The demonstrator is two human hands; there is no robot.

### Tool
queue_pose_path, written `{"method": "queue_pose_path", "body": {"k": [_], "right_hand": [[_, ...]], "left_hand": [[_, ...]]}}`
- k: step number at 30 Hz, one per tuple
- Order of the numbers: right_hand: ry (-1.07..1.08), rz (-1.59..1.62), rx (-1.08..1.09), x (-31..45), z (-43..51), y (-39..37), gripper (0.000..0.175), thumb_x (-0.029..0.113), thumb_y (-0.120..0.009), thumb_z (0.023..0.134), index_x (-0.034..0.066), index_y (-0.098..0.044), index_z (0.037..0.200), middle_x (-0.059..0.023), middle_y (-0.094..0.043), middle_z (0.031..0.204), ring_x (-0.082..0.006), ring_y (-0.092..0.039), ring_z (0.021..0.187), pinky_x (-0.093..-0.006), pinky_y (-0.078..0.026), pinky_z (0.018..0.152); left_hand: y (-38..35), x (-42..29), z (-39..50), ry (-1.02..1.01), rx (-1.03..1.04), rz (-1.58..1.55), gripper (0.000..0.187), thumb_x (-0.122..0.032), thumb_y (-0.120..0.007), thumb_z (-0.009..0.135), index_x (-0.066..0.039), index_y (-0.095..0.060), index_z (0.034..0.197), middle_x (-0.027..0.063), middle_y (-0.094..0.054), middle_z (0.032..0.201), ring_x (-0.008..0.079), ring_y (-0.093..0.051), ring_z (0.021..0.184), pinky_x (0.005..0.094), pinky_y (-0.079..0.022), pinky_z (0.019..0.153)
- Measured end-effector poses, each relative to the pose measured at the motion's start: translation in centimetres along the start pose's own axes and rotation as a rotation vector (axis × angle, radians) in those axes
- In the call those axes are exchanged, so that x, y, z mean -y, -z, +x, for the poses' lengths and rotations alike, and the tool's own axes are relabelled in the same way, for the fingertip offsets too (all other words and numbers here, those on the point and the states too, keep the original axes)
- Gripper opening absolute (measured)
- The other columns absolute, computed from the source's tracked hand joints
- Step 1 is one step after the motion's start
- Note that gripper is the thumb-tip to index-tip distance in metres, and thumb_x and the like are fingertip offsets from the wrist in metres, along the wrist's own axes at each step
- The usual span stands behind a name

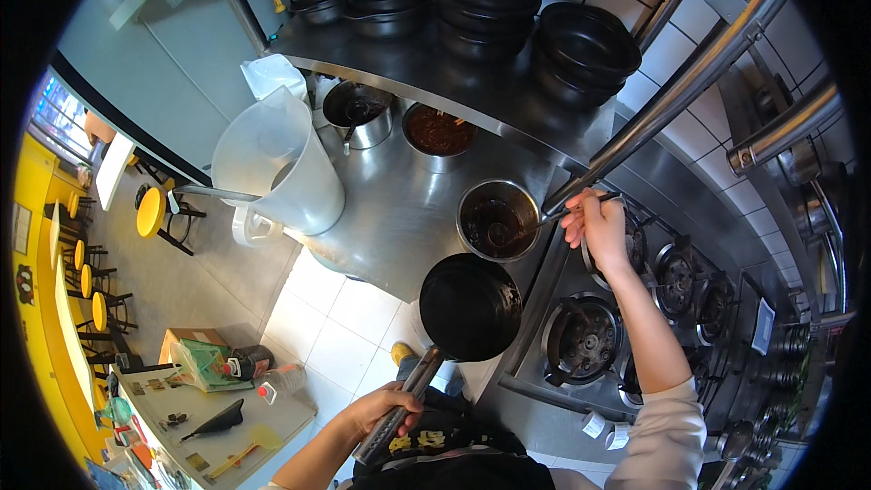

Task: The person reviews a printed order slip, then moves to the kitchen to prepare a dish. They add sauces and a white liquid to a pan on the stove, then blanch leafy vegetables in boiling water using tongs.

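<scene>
In my left hand (pixel 391 410) is the metal handle of a dark saucepan (pixel 469 306), held low in front of me; its inside looks black and its contents cannot be made out. My right hand (pixel 597 226) grips the handle of a ladle (pixel 500 235), whose bowl rests in a round steel pot (pixel 476 207) of dark sauce. That pot stands on the steel counter (pixel 381 204), just beyond the saucepan. Farther back are a pot of reddish-brown sauce (pixel 439 129) and a steel pot with a ladle in it (pixel 371 126).
A large translucent plastic jug (pixel 306 170) stands at the counter's left. Gas burners (pixel 585 340) lie to the right, under a slanting metal pipe (pixel 674 88). Stacked black bowls (pixel 588 47) fill the shelf above. A low table (pixel 279 425) holds bottles and a bag at lower left.
</scene>
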State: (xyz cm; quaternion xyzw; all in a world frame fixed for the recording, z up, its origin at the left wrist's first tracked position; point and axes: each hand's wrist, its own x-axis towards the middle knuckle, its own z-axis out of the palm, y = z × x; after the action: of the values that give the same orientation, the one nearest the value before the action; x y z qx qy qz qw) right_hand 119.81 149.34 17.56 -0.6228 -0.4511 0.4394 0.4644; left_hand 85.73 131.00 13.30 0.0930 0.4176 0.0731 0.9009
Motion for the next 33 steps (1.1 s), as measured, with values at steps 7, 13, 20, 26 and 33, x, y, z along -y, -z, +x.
{"method": "queue_pose_path", "body": {"k": [7,13,20,26,33], "right_hand": [[0.040,-0.133,0.095,-2.2,0.3,-2.3,0.027,0.017,-0.040,0.095,-0.0019,-0.055,0.081,-0.0073,-0.056,0.060,-0.0092,-0.052,0.042,-0.0217,-0.042,0.039],[0.614,-0.477,0.532,-4.1,-3.2,-3.2,0.020,0.010,-0.057,0.085,-0.0044,-0.059,0.099,-0.0155,-0.061,0.084,-0.0278,-0.062,0.078,-0.0337,-0.051,0.067],[-0.035,0.035,0.082,-3.1,-1.3,0.2,0.040,0.027,-0.036,0.096,-0.0066,-0.053,0.083,-0.0158,-0.059,0.063,-0.0199,-0.060,0.046,-0.0269,-0.049,0.040],[-0.031,-0.025,-0.033,-1.5,1.0,0.4,0.037,0.023,-0.036,0.095,-0.0063,-0.052,0.079,-0.0146,-0.058,0.059,-0.0192,-0.057,0.041,-0.0268,-0.047,0.036],[-0.048,-0.205,0.073,-1.9,-0.1,-2.0,0.031,0.019,-0.038,0.095,-0.0043,-0.052,0.080,-0.0129,-0.058,0.060,-0.0162,-0.056,0.042,-0.0250,-0.047,0.039]], "left_hand": [[0.5,0.4,0.2,-0.048,0.092,-0.074,0.014,-0.014,-0.054,0.074,-0.003,-0.047,0.069,0.0064,-0.051,0.054,0.0128,-0.050,0.041,0.0233,-0.041,0.037],[0.2,0.2,-0.4,-0.059,0.096,-0.184,0.013,-0.013,-0.054,0.074,-0.003,-0.046,0.069,0.0053,-0.049,0.054,0.0119,-0.048,0.042,0.0224,-0.040,0.038],[0.1,0.4,0.3,-0.071,0.081,-0.127,0.013,-0.013,-0.054,0.074,-0.004,-0.046,0.071,0.0042,-0.049,0.055,0.0116,-0.048,0.042,0.0216,-0.040,0.039],[-0.5,0.8,0.4,-0.069,0.083,-0.119,0.013,-0.013,-0.054,0.074,-0.006,-0.044,0.069,0.0033,-0.048,0.056,0.0110,-0.048,0.043,0.0210,-0.041,0.040],[-1.3,1.3,0.8,-0.080,0.105,-0.120,0.018,-0.016,-0.055,0.075,-0.007,-0.044,0.064,0.0025,-0.048,0.054,0.0101,-0.048,0.043,0.0205,-0.041,0.041]]}}
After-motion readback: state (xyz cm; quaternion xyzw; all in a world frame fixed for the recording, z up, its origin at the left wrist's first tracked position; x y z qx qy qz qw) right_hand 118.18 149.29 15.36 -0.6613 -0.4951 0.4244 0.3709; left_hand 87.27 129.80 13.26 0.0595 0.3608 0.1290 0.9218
